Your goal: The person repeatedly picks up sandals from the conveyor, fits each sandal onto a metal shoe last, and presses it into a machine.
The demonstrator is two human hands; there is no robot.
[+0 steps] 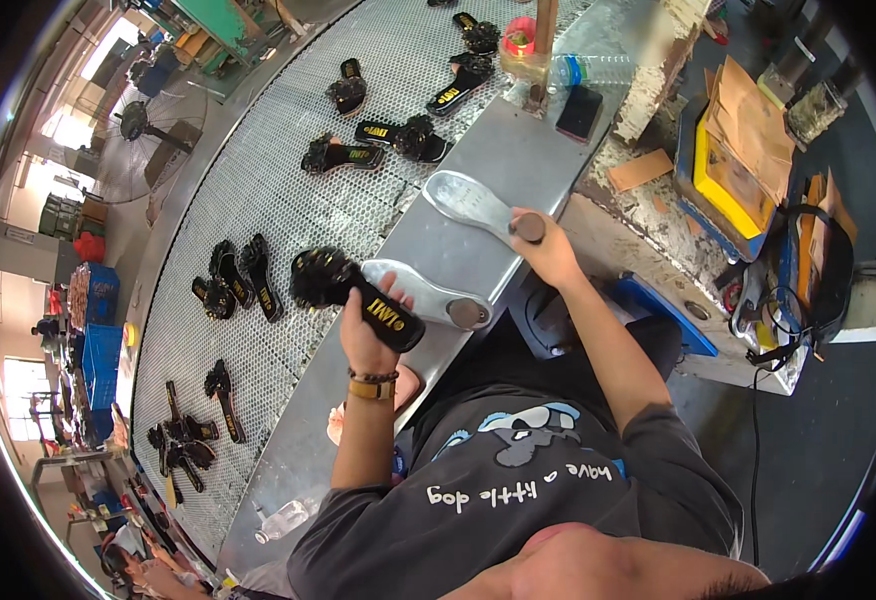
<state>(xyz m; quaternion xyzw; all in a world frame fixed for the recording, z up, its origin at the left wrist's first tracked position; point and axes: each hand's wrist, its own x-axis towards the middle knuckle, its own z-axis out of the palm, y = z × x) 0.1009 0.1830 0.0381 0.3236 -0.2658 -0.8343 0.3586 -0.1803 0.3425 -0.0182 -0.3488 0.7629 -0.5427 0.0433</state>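
My left hand (360, 338) holds a black slide sandal (390, 318) with a bushy black upper and gold print on its insole, the fingers curled round its middle. Just beside it, a sole-shaped metal plate (403, 278) with a brown round knob (467, 314) at its heel end lies on the metal ledge (518, 150). Farther off to the right, my right hand (556, 257) is closed round the brown knob (529, 228) of a second sole-shaped metal plate (466, 200). Its toe end points away to the left.
Several black sandals (268, 280) lie scattered on the perforated conveyor surface (258, 200) left of the ledge. A phone (580, 112) and a plastic bottle (593, 70) lie toward the far end. Right of me stands a worn bench (618, 235) with a yellow-edged tray (723, 180).
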